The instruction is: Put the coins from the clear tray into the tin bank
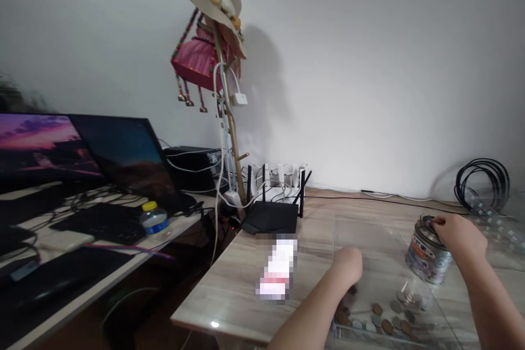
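Observation:
My right hand (463, 238) is over the top of a printed tin can (429, 258), with the fingertips pinched together at its upper rim. Whatever they hold there is too small to make out. To the left, my left hand (348, 266) is curled downward inside a clear plastic tray (381, 240); its fingertips are mostly hidden behind the hand. Several coins (386, 327), some copper-coloured and some silver, lie scattered at the near end of the tray, and a dark one shows just below my left hand. The can stands upright on the wooden table, right of the tray.
A black router (273, 217) and a blurred-out phone-like object (278, 270) sit left of the tray. Coiled black cable (482, 183) rests at the back right. On the left desk are monitors (123, 158) and a yellow-capped bottle (154, 220). A gap separates the desks.

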`<state>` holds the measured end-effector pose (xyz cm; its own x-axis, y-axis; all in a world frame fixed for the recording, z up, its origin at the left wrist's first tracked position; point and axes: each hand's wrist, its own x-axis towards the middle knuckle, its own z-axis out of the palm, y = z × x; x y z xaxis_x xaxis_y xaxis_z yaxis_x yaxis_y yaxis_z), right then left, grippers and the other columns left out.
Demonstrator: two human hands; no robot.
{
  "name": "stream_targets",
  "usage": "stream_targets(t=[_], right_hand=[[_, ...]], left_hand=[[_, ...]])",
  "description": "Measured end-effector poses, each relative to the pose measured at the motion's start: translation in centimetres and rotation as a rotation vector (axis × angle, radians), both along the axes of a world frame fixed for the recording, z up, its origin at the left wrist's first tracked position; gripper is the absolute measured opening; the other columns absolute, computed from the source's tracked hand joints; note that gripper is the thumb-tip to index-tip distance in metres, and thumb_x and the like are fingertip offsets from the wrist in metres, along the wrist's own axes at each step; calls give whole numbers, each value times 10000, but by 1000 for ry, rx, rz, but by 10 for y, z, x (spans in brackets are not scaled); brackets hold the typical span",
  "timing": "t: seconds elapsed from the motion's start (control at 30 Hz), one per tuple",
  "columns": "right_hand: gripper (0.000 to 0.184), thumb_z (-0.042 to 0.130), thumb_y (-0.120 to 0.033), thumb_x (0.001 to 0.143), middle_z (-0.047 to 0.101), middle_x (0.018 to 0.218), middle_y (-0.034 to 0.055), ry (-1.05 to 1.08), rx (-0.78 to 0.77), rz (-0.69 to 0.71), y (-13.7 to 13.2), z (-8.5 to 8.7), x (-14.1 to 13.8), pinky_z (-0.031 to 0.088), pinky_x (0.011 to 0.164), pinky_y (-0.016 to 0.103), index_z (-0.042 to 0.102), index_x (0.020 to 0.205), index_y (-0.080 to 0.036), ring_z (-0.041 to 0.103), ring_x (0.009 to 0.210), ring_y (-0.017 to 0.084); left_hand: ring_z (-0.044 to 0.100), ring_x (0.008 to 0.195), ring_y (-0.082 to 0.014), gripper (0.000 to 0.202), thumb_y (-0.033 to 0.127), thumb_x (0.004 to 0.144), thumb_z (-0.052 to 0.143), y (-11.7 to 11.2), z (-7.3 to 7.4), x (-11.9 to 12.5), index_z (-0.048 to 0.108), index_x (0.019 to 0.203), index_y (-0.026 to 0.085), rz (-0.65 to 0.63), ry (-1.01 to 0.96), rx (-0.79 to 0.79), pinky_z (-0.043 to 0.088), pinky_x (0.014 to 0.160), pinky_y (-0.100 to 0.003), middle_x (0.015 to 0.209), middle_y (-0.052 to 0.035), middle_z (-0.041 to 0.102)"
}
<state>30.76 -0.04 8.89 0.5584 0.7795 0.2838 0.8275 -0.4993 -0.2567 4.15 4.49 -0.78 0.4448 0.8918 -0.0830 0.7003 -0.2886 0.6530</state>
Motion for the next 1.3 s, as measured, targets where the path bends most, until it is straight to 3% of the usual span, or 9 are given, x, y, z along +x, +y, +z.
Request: stream_targets(t=[0.1, 0.2, 0.4, 0.63, 0.87, 1.0, 1.1, 1.2, 1.3], right_hand=[[371, 391, -476, 685, 606, 809, 115, -75, 165, 35, -6, 1, -15, 373, 560, 345, 639, 856, -259, 539, 744, 267], [389, 351, -438, 735, 598, 921, 93, -116, 410, 258, -11, -6, -57, 381, 648, 296, 603, 935, -218, 532, 797, 210], [356, 332, -403, 751, 624, 652, 28, 122, 82, 751, -17, -28, -133, 375, 585, 239, 624, 689, -210, 536, 598, 150], [387, 381, -531, 681, 626, 777, 78, -59, 226, 100, -27, 14, -39, 345, 516, 304, 625, 836, -275, 539, 659, 234], [267, 422, -386, 665, 611, 738, 119, -100, -50, 60, -12, 13, 1, 347, 502, 338, 645, 679, -239, 549, 665, 269], [373, 391, -461, 689, 615, 842, 114, -141, 147, 120, -15, 10, -24, 366, 548, 339, 623, 870, -232, 542, 758, 279], [367, 358, -436, 728, 621, 874, 71, 13, 260, 369, -17, 4, -63, 385, 610, 288, 606, 884, -215, 545, 763, 203], [353, 336, -389, 746, 633, 713, 40, 339, 2, 797, -10, -14, -106, 395, 575, 242, 616, 749, -175, 545, 616, 143], [300, 374, -336, 719, 614, 615, 26, 441, -84, 873, -2, -32, -130, 380, 533, 224, 601, 651, -152, 532, 557, 128]], left_hand=[[502, 626, -156, 241, 313, 715, 488, 0, 13, 0, 644, 710, 129, -18, -59, 111, 351, 610, -262, 579, -65, 535], [339, 423, -66, 396, 450, 736, 428, -1, 24, -1, 635, 806, 120, -169, -405, -110, 262, 468, -207, 452, 31, 377], [186, 367, -15, 449, 493, 683, 483, -7, 31, -3, 566, 912, 115, -346, -834, -562, 122, 414, -187, 454, 87, 272], [257, 356, -22, 267, 221, 683, 386, 4, 18, 3, 548, 867, 116, -253, -873, -796, 125, 396, -181, 486, 59, 353], [232, 325, -16, 377, 232, 700, 373, 8, 18, 2, 433, 1063, 148, -170, -959, -636, 107, 381, -172, 505, 63, 415], [247, 335, -18, 484, 288, 728, 399, 3, 24, 1, 310, 1188, 167, -239, -999, -532, 140, 385, -162, 487, 82, 402], [309, 371, -29, 596, 307, 734, 450, -3, 27, 2, 202, 1264, 194, -301, -987, -390, 189, 407, -157, 467, 94, 370], [338, 400, -32, 640, 312, 740, 476, -9, 27, 4, 166, 1289, 200, -364, -944, -273, 233, 434, -169, 487, 83, 387], [349, 425, -32, 600, 300, 731, 497, -13, 24, 5, 246, 1264, 189, -349, -852, -233, 243, 447, -175, 523, 60, 425]])
